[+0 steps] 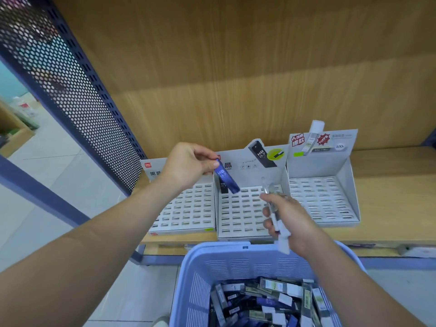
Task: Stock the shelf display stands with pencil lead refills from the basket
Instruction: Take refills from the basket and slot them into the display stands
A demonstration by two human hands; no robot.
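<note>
Refill case (227,179), flat blue plastic, slanting down-right from thumb-and-finger pinch of left hand (188,165), over slotted white card stand (240,215). Slim clear tubes (269,190) clutched by curled right hand (290,218), above perforated basket (236,263).

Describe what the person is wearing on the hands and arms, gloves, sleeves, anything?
Nothing worn shows. The left hand and right hand are bare, without gloves, rings or wristbands; the left forearm and right forearm are uncovered to the frame edge, no sleeves in view.
</note>
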